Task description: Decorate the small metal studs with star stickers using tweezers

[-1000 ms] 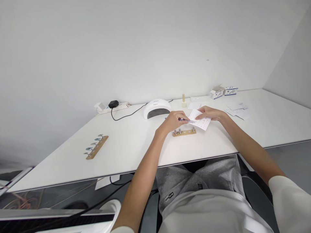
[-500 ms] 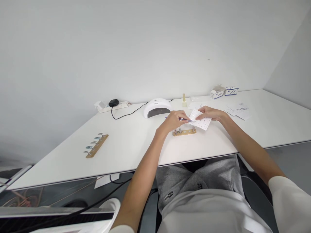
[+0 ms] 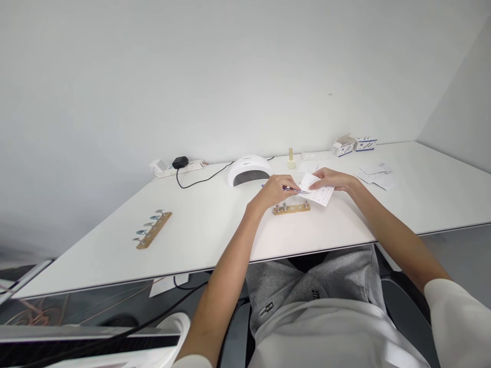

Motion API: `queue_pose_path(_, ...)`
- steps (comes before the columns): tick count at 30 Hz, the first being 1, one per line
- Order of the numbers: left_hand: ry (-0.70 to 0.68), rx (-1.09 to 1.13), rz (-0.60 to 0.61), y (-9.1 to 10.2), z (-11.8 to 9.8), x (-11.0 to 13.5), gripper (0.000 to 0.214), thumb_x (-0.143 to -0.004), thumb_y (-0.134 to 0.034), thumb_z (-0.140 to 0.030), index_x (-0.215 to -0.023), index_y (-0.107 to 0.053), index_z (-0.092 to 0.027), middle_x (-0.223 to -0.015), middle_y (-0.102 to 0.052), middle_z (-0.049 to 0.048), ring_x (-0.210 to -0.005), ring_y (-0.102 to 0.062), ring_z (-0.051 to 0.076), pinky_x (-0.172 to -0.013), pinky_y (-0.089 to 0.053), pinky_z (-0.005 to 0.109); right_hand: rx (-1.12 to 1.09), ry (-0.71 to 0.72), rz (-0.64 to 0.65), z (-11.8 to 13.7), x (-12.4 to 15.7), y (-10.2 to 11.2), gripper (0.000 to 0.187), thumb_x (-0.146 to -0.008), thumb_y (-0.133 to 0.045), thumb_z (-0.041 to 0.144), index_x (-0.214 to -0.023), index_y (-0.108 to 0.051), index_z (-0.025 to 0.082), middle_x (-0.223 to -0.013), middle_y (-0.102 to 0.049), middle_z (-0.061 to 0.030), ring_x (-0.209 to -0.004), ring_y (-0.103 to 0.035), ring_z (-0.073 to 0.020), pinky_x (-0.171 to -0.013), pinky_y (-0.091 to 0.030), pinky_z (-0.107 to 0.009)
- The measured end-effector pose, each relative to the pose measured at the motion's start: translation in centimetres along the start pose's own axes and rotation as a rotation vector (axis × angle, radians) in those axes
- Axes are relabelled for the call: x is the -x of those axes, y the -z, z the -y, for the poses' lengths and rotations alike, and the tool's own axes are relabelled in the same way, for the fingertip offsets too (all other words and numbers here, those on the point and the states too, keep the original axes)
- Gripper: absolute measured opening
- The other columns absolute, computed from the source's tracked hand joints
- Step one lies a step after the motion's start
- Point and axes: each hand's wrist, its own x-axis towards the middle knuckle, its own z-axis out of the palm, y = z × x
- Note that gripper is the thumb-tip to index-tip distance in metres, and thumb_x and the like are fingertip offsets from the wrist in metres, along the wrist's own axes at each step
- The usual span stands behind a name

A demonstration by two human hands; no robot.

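Note:
My left hand (image 3: 278, 189) is closed around slim tweezers (image 3: 292, 189), whose tips lie against a white sticker sheet (image 3: 322, 196). The sheet carries rows of small dark marks. Its upper right part is pinched between the thumb and fingers of my right hand (image 3: 333, 179), which holds it tilted above the table. Just below the sheet stands a wooden nail-tip display stand (image 3: 292, 209) with a few metal posts; part of it lies under my hands. Whether a sticker sits between the tweezer tips is too small to tell.
A second wooden stand (image 3: 154, 231) bears several nail tips at the left. Behind my hands are a white nail lamp (image 3: 249, 166), a polish bottle (image 3: 291, 159) and small boxes (image 3: 355, 144). Loose sheets (image 3: 376, 175) lie at the right, a power strip (image 3: 180, 169) at the back left.

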Motion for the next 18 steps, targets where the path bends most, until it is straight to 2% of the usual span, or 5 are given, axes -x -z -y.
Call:
queue_pose_path(7,0.000,-0.003,0.007,-0.03,-0.15,-0.01,0.011,-0.078,-0.067,-0.029,-0.081,-0.075,-0.023,-0.078,-0.066,0.0033,-0.060,-0.052,0.010,-0.056,-0.041,0.025,0.003,0.010,0.013,-0.14,-0.20,0.06,0.037,-0.055,-0.081,0.023,-0.089,-0.071,0.012,-0.074,-0.072,-0.0077,-0.061,-0.065,-0.0152,-0.049,-0.048,-0.020)
queue_pose_path(18,-0.007,-0.017,0.018,-0.11,-0.39,0.01,0.010,-0.076,-0.067,-0.019,-0.079,-0.075,-0.024,-0.077,-0.065,0.0011,-0.060,-0.051,0.009,-0.056,-0.039,0.025,0.013,0.001,0.022,-0.42,-0.33,0.23,0.036,-0.058,-0.080,0.024,-0.091,-0.071,0.012,-0.074,-0.071,-0.0069,-0.060,-0.064,-0.0139,-0.049,-0.047,-0.019)
